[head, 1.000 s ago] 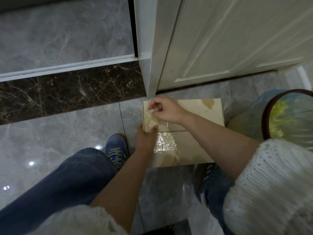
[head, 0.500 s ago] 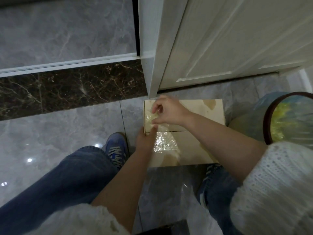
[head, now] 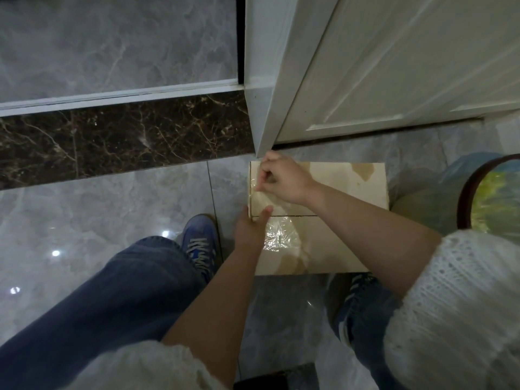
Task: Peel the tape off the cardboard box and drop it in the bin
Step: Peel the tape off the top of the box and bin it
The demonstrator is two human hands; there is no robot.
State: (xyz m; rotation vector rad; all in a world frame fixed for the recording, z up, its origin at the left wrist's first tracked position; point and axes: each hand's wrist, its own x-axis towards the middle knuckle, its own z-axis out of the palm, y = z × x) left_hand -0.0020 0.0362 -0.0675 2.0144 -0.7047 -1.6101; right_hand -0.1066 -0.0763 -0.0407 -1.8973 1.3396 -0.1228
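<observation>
- Right hand (head: 284, 178) reaches across the cardboard box (head: 337, 190) to its far left corner, fingers curled and pinching the lifted end of the clear tape (head: 263, 199).
- Left hand (head: 250, 228) lies at the box's left edge, by the seam between the two top flaps; its thumb presses on the box top beside the tape, while the rest of its fingers go down the box's side and cannot be made out.
- Tape runs along the left part of the box top, across the seam; its near stretch (head: 280, 237) is crinkled, shiny and stuck to the near flap.
- Box sits on the grey tiled floor (head: 112, 209), its far left corner just below the foot of the white door frame (head: 260, 80).
- Bin (head: 489, 192), lined with a bag, stands on the floor just beside the box's right edge.
- Blue sneaker (head: 200, 243) rests on the floor near the box's left side.
</observation>
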